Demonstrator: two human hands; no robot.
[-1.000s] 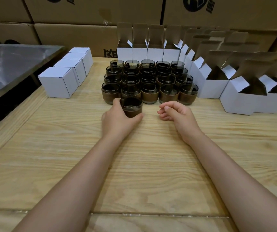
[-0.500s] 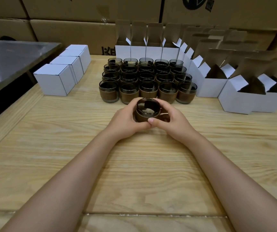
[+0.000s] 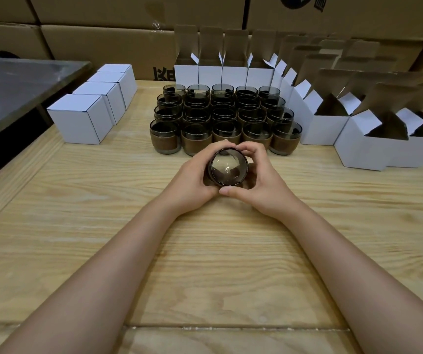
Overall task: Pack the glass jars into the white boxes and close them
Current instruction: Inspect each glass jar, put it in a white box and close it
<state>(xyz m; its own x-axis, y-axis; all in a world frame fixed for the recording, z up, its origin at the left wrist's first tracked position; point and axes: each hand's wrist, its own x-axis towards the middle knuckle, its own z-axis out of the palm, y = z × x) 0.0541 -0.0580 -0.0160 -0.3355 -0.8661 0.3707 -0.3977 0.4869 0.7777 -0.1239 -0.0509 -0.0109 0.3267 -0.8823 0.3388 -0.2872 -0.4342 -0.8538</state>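
Two-handed grip on one glass jar [image 3: 227, 167], tilted mouth toward viewer, close to table [image 3: 205, 251], just before jar rows [image 3: 225, 116]; left hand [image 3: 192, 180] and right hand [image 3: 264, 185] with fingers [image 3: 255, 149] curled round its wall. Risk: slip on smooth smoked glass, knock into front row. Noted: round brown-banded bodies; matte white boxes [image 3: 358, 149], flaps up.

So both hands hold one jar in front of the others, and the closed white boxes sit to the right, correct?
No: the head view shows the closed white boxes on the left. The left hand and right hand do hold one jar.
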